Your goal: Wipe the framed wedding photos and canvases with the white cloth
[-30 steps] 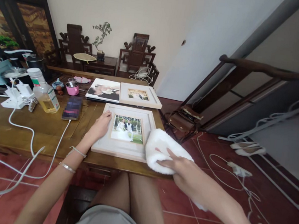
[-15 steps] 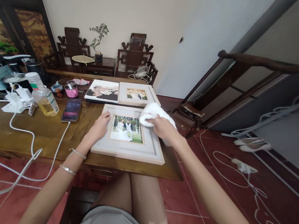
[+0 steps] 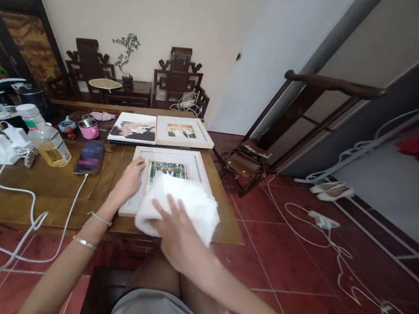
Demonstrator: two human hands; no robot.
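Observation:
A wooden picture frame [image 3: 124, 203] with a wedding photo [image 3: 168, 170] lies flat near the table's front edge. My left hand [image 3: 131, 176] grips its left side, fingers curled over the rim. Over the frame's lower right part spreads a white towel [image 3: 193, 203], hiding that corner and much of the photo. My right hand [image 3: 177, 231] presses on the towel from the near side with fingers somewhat spread, holding it against the frame. Behind lie a second picture frame [image 3: 204, 135] and a white-edged photo panel [image 3: 138, 125], side by side.
On the table's left side are a phone [image 3: 90, 157] on a charging cable, a bottle of yellow liquid [image 3: 56, 148], a pink cup [image 3: 88, 129] and a white power strip [image 3: 4, 148]. A dark wooden chair [image 3: 297, 106] stands right of the table; cables run across the red floor.
My right hand has swept the towel from the frame's upper right side down to its lower edge, and the towel now lies more spread out. My left hand keeps its hold on the frame.

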